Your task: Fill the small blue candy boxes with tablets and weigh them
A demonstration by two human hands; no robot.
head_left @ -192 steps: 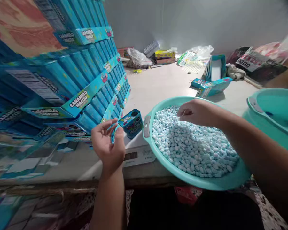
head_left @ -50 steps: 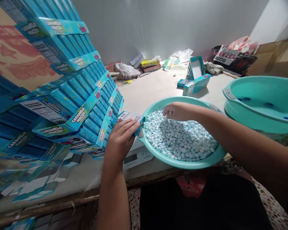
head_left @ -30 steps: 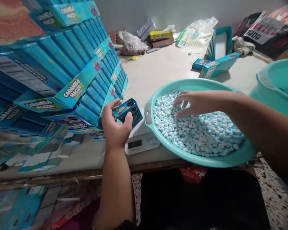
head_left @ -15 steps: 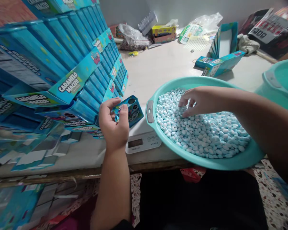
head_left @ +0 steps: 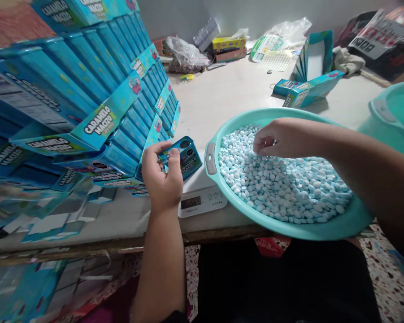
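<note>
My left hand (head_left: 161, 177) is closed round a small blue candy box (head_left: 185, 156) that stands on a white digital scale (head_left: 202, 199) at the table's front edge. A round hole shows in the box's top. My right hand (head_left: 279, 139) is bunched in a pinch over a heap of pale blue candies (head_left: 282, 184) in a teal basin (head_left: 323, 226). What the fingertips pinch is too small to name.
A tall leaning stack of blue "Caramelo Macizo" cartons (head_left: 87, 89) fills the left. Flat unfolded boxes (head_left: 50, 215) lie at its foot. A second teal basin (head_left: 395, 116) stands at the right. Opened display cartons (head_left: 306, 85), bags and clutter line the far wall.
My right hand's fingers, spread on the candies half a second ago, have drawn together into a pinch and lifted slightly. My left hand still holds the small box on the scale.
</note>
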